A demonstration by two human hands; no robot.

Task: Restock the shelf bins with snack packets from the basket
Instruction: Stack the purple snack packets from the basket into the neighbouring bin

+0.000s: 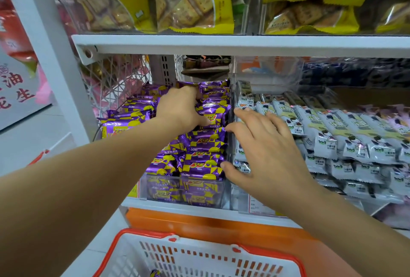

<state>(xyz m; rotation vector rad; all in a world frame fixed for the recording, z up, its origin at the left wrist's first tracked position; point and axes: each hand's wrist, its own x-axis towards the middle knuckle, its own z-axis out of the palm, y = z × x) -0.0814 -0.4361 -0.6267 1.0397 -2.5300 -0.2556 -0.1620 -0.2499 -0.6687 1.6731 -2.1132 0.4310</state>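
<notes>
The left hand (179,108) grasps purple packets (199,165) beneath it, apparently seating them, while the right hand (261,145), fingers released and spread, steadies the clear divider (230,148) alongside.

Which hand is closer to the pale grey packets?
Right. The right hand is spread over the left edge of the pale grey packets; the left hand grips purple packets beside them.

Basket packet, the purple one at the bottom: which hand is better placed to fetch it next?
Probably right. The right hand is open and holds nothing, at the bin front, nearer the basket. The left hand is deep in the bin, fingers curled on purple packets.
</notes>
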